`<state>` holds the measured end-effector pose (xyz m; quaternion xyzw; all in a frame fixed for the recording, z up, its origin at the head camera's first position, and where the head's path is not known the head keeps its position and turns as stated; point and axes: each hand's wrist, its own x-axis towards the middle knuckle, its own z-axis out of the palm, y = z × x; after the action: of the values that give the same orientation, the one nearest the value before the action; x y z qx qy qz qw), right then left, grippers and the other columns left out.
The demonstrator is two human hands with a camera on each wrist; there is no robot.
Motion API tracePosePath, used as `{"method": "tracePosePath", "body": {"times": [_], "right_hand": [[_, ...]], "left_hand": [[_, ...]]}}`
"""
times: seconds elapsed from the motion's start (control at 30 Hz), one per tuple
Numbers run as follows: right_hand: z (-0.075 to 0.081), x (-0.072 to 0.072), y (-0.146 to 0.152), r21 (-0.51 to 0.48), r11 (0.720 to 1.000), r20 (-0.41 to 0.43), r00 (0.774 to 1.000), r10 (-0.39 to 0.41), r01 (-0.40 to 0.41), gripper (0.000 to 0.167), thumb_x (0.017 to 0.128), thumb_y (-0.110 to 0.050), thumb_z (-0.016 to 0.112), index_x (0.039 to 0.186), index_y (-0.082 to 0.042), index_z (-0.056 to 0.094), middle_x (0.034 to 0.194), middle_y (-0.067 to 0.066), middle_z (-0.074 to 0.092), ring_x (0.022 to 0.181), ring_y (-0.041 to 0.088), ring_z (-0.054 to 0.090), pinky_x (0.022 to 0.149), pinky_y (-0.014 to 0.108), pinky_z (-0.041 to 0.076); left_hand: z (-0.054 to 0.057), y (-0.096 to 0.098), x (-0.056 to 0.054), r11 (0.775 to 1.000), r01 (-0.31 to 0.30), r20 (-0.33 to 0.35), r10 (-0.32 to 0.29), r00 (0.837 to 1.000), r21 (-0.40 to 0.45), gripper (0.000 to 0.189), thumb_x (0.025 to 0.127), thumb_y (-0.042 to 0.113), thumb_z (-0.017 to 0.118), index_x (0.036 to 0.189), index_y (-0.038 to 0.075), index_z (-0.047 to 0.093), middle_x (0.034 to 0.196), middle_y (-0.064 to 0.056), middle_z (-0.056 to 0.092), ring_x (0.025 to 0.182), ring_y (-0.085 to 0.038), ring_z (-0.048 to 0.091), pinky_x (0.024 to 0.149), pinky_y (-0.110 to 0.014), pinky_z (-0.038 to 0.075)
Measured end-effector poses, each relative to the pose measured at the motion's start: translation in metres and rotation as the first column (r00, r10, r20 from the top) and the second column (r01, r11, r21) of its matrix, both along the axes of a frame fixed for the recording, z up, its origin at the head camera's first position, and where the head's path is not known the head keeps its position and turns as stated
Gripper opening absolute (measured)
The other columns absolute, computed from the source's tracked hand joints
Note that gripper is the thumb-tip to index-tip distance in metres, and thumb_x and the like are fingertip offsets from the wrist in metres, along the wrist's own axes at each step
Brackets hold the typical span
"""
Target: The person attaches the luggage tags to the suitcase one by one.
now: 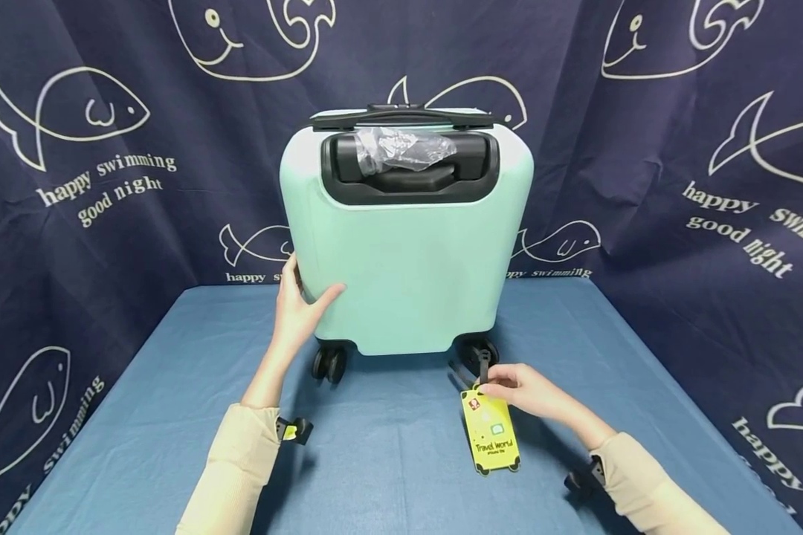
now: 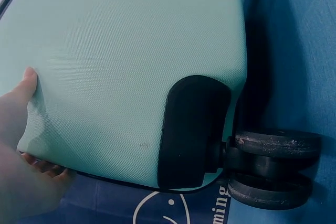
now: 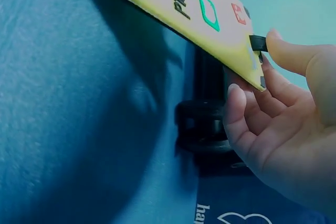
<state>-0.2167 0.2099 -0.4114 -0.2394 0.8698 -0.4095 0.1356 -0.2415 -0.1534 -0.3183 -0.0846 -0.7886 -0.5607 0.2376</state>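
While the left hand (image 1: 297, 310) grips the left edge of the suitcase (image 1: 408, 275), thumb on the near face, fingers round the side, probably to steady it, the right hand (image 1: 520, 388) pinches the luggage tag (image 1: 494, 435) at its strap end, likely leaving the print uncovered. Tag is just nearer than the right wheel (image 1: 470, 351); can't tell if it touches the table (image 1: 388, 461). Tag: flat, yellow, suitcase-shaped, black corners, "Travel World" lettering, black strap (image 1: 485, 365). Suitcase: mint green, upright, far middle, clear plastic (image 1: 408, 148) on handle (image 1: 471, 152).

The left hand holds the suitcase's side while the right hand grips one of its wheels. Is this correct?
What the right hand holds is wrong: in the right wrist view, it pinches the black strap of the yellow tag. The rest is right.
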Motion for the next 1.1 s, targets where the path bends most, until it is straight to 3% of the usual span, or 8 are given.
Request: {"method": "tracePosePath", "body": {"times": [0.13,0.37,0.6,0.7,0.87,1.0,1.1], "right_hand": [[0.005,0.001,0.003,0.009,1.0,-0.047,0.999,-0.021,0.021,0.02,0.092,-0.027,0.059,0.084,-0.009,0.06,0.09,0.004,0.065,0.072,0.007,0.053,0.061,0.022,0.043],[0.019,0.005,0.012,0.002,1.0,-0.126,0.992,-0.024,0.025,0.022,0.092,-0.024,0.059,0.076,-0.01,0.057,0.07,-0.002,0.051,0.061,0.003,0.044,0.055,0.021,0.038],[0.041,0.006,0.022,-0.006,1.0,-0.217,0.976,0.003,-0.005,0.008,0.092,-0.016,0.059,0.087,-0.014,0.066,0.083,-0.002,0.063,0.07,0.002,0.049,0.061,0.021,0.042],[0.049,0.007,0.024,-0.009,1.0,-0.25,0.968,-0.004,0.002,0.009,0.091,-0.014,0.06,0.094,-0.014,0.068,0.087,-0.002,0.065,0.074,0.002,0.052,0.065,0.022,0.045],[0.061,0.011,0.024,-0.012,1.0,-0.309,0.951,-0.021,0.018,0.008,0.09,-0.012,0.061,0.092,-0.016,0.068,0.083,-0.004,0.062,0.074,0.004,0.052,0.065,0.023,0.045],[0.07,0.013,0.023,-0.017,1.0,-0.363,0.931,-0.027,0.023,0.009,0.09,-0.01,0.062,0.09,-0.017,0.067,0.08,-0.005,0.059,0.073,0.005,0.051,0.064,0.023,0.043],[0.077,0.015,0.022,-0.031,0.999,-0.367,0.93,-0.035,0.025,0.009,0.09,-0.01,0.062,0.093,-0.016,0.068,0.084,-0.004,0.062,0.076,0.006,0.054,0.068,0.022,0.046]], "left_hand": [[0.0,0.0,0.0,1.0,0.0,-0.011,0.0,1.0,-0.006,0.081,0.083,0.014,0.071,0.146,0.004,0.021,0.146,-0.018,0.031,0.135,-0.028,0.034,0.111,-0.042,0.028],[-0.009,-0.002,-0.005,1.0,-0.019,-0.032,0.018,0.999,-0.014,0.082,0.083,0.016,0.072,0.147,0.006,0.021,0.146,-0.016,0.033,0.133,-0.028,0.038,0.108,-0.043,0.031],[-0.028,-0.01,-0.024,1.0,-0.026,-0.097,0.025,0.995,-0.014,0.084,0.081,0.027,0.074,0.147,0.013,0.024,0.145,-0.01,0.037,0.132,-0.022,0.04,0.106,-0.041,0.033],[-0.028,-0.011,-0.026,1.0,-0.026,-0.115,0.024,0.993,-0.014,0.084,0.081,0.028,0.074,0.147,0.013,0.024,0.144,-0.011,0.038,0.131,-0.023,0.041,0.106,-0.041,0.034],[-0.028,-0.01,-0.027,0.999,-0.037,-0.138,0.035,0.99,-0.015,0.083,0.08,0.028,0.074,0.147,0.012,0.026,0.142,-0.01,0.04,0.128,-0.024,0.044,0.105,-0.042,0.035],[-0.03,-0.007,-0.027,0.997,-0.069,-0.141,0.065,0.988,-0.023,0.088,0.078,0.031,0.076,0.146,0.011,0.025,0.142,-0.012,0.039,0.127,-0.024,0.043,0.104,-0.043,0.034],[-0.032,-0.004,-0.025,0.994,-0.103,-0.134,0.098,0.986,-0.031,0.093,0.075,0.032,0.078,0.147,0.01,0.023,0.144,-0.014,0.037,0.128,-0.025,0.041,0.104,-0.044,0.033]]}}
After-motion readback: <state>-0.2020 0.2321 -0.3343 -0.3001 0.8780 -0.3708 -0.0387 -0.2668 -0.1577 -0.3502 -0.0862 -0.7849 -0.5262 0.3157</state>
